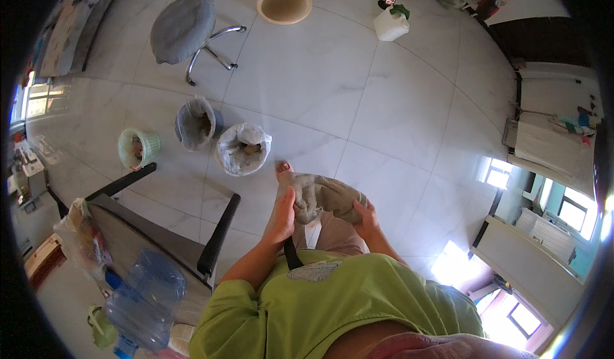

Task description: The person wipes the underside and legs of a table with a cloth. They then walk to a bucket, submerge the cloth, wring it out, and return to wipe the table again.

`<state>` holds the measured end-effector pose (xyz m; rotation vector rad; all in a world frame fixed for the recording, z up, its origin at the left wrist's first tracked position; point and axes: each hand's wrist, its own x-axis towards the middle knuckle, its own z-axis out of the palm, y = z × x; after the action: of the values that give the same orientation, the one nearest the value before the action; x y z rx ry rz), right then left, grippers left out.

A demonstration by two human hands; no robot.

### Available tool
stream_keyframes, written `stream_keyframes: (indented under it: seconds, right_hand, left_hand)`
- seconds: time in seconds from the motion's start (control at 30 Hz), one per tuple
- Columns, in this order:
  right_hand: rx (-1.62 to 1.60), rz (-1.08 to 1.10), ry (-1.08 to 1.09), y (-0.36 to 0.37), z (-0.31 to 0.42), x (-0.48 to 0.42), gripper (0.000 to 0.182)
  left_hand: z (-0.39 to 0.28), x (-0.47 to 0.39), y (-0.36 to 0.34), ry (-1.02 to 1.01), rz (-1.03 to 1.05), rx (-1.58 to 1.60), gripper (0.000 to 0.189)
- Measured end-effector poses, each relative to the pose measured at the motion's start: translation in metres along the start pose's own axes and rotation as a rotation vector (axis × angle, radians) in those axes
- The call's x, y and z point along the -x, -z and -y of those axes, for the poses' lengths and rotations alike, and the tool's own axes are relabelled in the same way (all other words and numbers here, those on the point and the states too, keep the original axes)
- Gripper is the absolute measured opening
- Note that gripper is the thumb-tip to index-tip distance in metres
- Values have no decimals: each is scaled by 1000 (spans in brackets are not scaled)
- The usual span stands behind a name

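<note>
A worn grey-brown cloth [331, 193] is stretched in front of my body, above my legs. At its left end, my left hand [284, 217] holds it with the palm and fingers along the edge. The other end is pinched between the thumb and fingers of my right hand [366, 217]. Between the hands the cloth sags and looks bunched, with darker patches. Below my left wrist a black strap [290, 254] hangs against my green shirt [336, 292]. Part of a bare foot [284, 167] shows past the cloth.
Two lined bins, one grey [195, 124] and one white-lined [243, 149], stand ahead-left beside a green basket [139, 149]. Farther off are a grey stool [184, 29], a basin [284, 4] and a white jug [391, 25]. An armchair [158, 239] and water bottle [144, 301] lie left.
</note>
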<state>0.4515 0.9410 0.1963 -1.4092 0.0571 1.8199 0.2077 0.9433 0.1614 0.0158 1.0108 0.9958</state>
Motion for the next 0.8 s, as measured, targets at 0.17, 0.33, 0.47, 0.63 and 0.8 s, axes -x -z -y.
stream_keyframes:
  seconds: [0.17,0.33,0.47,0.63,0.8]
  right_hand:
    - [48,40,64,-34,57,-58,35]
    - [50,135,13,-72,142,-136,35]
    - [209,50,-33,-109,209,-207,33]
    - [271,94,-79,-178,300,-272,39]
    - [302,155,-63,-239,354,-343,42]
  left_hand:
    - [-51,-52,-28,-85,-264,46,29]
    - [-102,-117,-68,-162,-490,-28,38]
    - [-146,-168,-120,-188,-483,137,38]
    - [-164,-248,-155,-153,-435,235,35]
    - [-203,-317,-188,-166,-448,280,36]
